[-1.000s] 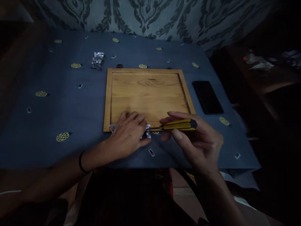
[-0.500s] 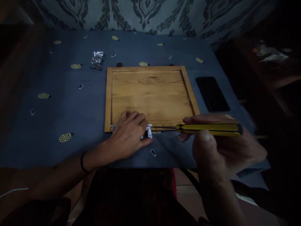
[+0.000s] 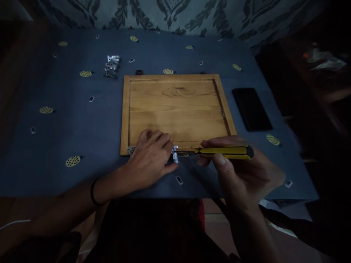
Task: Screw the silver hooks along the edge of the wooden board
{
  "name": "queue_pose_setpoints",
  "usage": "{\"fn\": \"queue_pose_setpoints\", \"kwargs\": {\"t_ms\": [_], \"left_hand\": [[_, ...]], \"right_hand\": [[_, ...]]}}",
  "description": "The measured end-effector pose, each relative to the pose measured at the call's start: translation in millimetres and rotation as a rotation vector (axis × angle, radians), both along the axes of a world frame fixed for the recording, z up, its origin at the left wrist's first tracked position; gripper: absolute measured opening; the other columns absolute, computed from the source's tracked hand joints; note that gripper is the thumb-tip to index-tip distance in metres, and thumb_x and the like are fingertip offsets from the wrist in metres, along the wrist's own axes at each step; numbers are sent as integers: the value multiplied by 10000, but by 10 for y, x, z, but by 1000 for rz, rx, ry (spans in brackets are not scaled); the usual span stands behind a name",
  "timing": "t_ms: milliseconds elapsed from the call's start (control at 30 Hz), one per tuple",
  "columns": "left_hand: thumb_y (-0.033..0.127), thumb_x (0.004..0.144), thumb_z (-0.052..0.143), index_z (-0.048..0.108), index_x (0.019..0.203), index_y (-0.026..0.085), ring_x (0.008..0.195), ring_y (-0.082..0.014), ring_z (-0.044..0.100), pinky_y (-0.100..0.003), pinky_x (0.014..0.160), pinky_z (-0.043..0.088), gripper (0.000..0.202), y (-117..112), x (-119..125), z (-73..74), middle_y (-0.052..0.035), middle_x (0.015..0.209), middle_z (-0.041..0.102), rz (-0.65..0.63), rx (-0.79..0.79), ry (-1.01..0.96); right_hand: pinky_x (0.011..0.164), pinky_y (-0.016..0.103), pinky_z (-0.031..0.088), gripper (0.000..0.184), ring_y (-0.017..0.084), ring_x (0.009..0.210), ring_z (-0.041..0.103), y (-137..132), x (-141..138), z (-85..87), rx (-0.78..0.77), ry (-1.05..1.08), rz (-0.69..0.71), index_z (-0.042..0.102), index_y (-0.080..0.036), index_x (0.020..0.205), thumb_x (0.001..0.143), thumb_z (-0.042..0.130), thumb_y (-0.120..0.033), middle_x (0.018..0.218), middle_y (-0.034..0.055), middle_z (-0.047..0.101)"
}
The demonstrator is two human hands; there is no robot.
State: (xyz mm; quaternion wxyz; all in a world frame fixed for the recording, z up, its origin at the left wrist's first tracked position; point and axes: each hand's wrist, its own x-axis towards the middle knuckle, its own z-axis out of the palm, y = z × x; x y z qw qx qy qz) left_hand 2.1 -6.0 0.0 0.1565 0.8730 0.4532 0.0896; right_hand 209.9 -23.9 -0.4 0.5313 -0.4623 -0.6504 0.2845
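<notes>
A blue cloth printed with yellow pineapples covers the bench, which meets a pale, dark-leafed backdrop at its far edge. The room is dim; to the right, a crumpled clear bag sits on dark furniture, and tiled floor shows below. Mid-bench lies a wooden panel, a dark phone beside its right edge, several metal fittings clustered beyond its far left corner. The left hand rests over the near edge, fingers bent beside a metal hinge; whether they grip it is hidden. The right hand's fingers grip a yellow-and-black screwdriver, its shaft pointing left at that hinge.
</notes>
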Motion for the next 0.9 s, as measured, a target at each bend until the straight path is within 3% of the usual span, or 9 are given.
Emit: {"fn": "queue_pose_setpoints", "kwargs": {"t_ms": [233,467,633,900], "left_hand": [[404,905,798,731,1067,130,1046,-296,608,-473,983,444,325,2,2,2,-75,1032,681,0,22,-4],[394,907,792,724,1049,132,1040,-299,603,-475,990,433,306,-11,-3,-15,-83,1030,683,0,46,-11],[394,907,795,726,1056,125,1057,-305,600,-485,1002,427,315,-11,-3,-18,-86,1037,679,-4,34,-3],[394,912,789,714,1046,134,1042,-295,593,-463,979,428,303,-8,-17,-13,-78,1030,672,-12,48,-13]], "right_hand": [[704,378,633,293,201,861,738,54,-7,42,128,-37,125,758,-324,1129,871,807,-194,976,-16,799],[747,414,679,285,226,864,775,22,-61,106,52,5,113,755,-334,1079,846,831,-189,961,-14,811],[779,413,682,376,222,873,786,-32,-5,110,-26,-34,134,728,-330,1268,910,765,-222,1070,25,812],[708,377,639,334,201,834,737,42,26,67,108,-108,181,767,-327,1154,877,784,-140,987,-5,800]]}}
